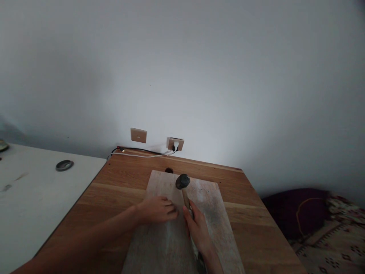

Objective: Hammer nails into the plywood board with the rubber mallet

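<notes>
My right hand [196,228] is wrapped round the wooden handle of a mallet [183,182] with a black head, which is over the far part of a pale, worn wooden board [171,243]. To its left, my left hand [160,210] is low over the board with its fingers curled in. Whatever those fingers may hold is hidden. A dark grip end [201,264] shows below my right wrist, in line with the handle. Small marks dot the board's far part, too small to identify.
The board lies on a brown wooden table [256,236] against a wall. A white surface [34,205] with a grey ring [64,164] adjoins at left. Cables run along the back edge to a wall socket [175,144]. Patterned fabric [336,247] lies at right.
</notes>
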Demonstrator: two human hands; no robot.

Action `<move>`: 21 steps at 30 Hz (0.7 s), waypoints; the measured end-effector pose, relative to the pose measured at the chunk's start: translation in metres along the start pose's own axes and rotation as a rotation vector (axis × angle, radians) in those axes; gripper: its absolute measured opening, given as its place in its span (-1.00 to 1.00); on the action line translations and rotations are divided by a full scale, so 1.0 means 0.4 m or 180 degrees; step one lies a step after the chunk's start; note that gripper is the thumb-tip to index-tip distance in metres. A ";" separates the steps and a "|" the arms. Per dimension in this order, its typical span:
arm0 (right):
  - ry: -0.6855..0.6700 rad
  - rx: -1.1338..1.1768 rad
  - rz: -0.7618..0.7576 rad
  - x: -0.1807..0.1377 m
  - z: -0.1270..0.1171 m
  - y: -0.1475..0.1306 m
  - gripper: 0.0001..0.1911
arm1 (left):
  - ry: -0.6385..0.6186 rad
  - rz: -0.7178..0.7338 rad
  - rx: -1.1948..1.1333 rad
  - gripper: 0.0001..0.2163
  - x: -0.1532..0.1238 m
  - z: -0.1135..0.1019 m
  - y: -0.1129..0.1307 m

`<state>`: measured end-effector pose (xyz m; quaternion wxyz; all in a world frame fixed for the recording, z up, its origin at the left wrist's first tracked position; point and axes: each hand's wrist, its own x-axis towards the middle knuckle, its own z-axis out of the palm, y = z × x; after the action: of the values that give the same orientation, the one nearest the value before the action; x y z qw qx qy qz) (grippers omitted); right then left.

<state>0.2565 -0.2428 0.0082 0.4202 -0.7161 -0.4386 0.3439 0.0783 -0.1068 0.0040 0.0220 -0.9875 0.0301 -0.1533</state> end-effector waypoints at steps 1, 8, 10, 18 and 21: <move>-0.0019 0.0026 0.0034 -0.004 -0.001 0.001 -0.34 | -0.0010 0.0089 0.0187 -0.86 0.005 0.003 0.005; 0.0145 -0.0040 -0.0078 -0.029 -0.015 0.005 -0.37 | 0.0233 -0.0259 -0.0103 -0.83 0.019 0.014 -0.039; 0.0251 -0.0023 -0.0040 -0.033 -0.018 0.007 -0.37 | 0.0441 -0.0975 -0.0674 -0.78 0.020 0.026 -0.072; 0.0028 0.0378 0.0155 -0.030 -0.012 0.025 -0.40 | 0.0986 -0.2211 -0.1876 -0.79 0.042 0.090 -0.152; 0.0019 0.0365 0.0133 -0.029 -0.011 0.033 -0.41 | 0.1011 -0.2201 -0.1896 -0.80 0.047 0.092 -0.150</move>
<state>0.2605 -0.2583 -0.0006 0.4545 -0.7009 -0.4019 0.3750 0.1104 -0.0469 -0.0223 -0.3189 -0.8674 -0.2544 -0.2851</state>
